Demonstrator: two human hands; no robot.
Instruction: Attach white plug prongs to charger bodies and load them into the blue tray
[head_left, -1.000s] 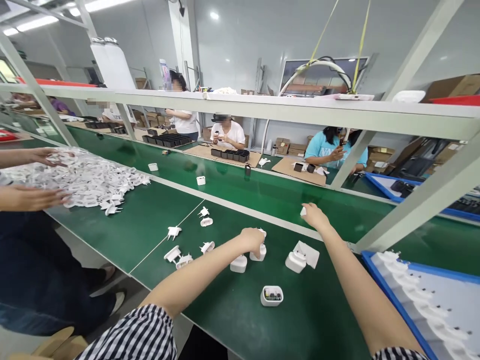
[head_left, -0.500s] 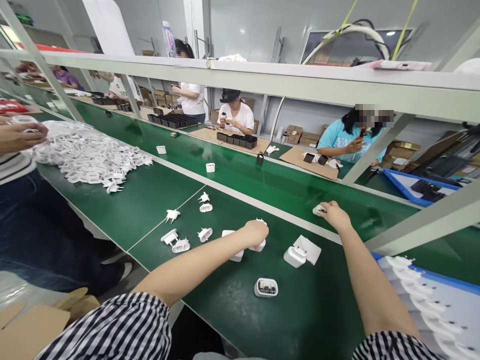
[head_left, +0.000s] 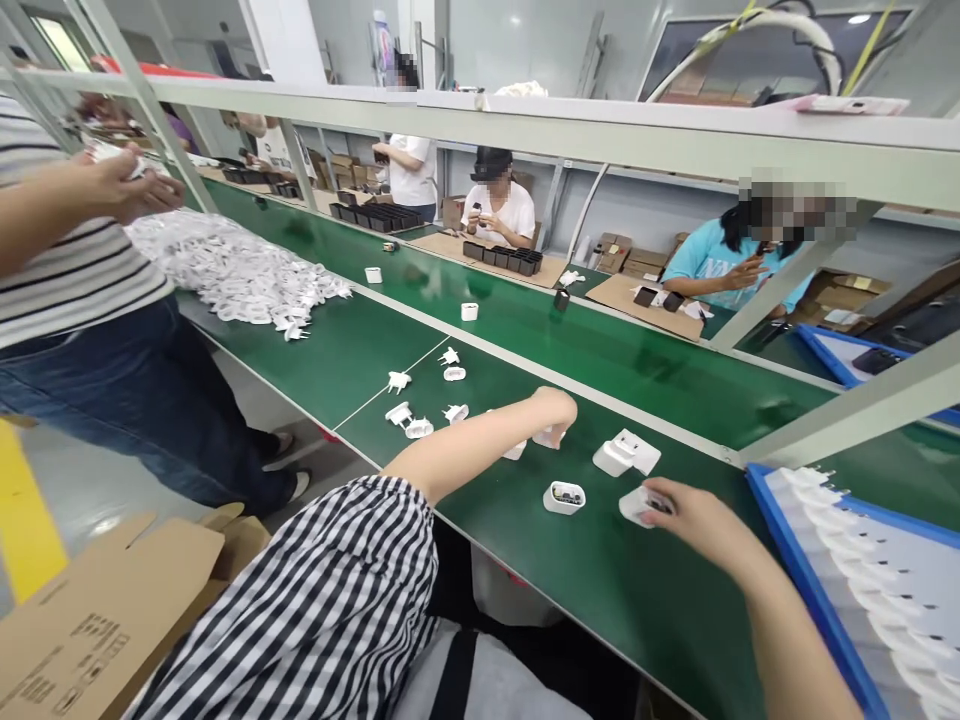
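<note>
My left hand (head_left: 556, 408) is curled over a white charger part (head_left: 550, 436) on the green bench (head_left: 637, 590), fingers closed on it. My right hand (head_left: 686, 505) holds a white charger housing (head_left: 637, 505) close to the bench's near side. An open white housing (head_left: 564, 496) with its inside showing lies between my hands. A white housing with a flat lid (head_left: 626, 455) rests just beyond.
Loose white plug pieces (head_left: 420, 405) lie left of my hands; a large heap of them (head_left: 232, 275) sits further left beside a standing person (head_left: 82, 300). A blue tray of white parts (head_left: 870, 580) is at right. Housings ride the conveyor (head_left: 469, 311). Seated workers face me across it.
My right hand has drawn back from the conveyor edge to the near side of the bench, carrying a white housing. The view has swung left and down. My left hand stays put.
</note>
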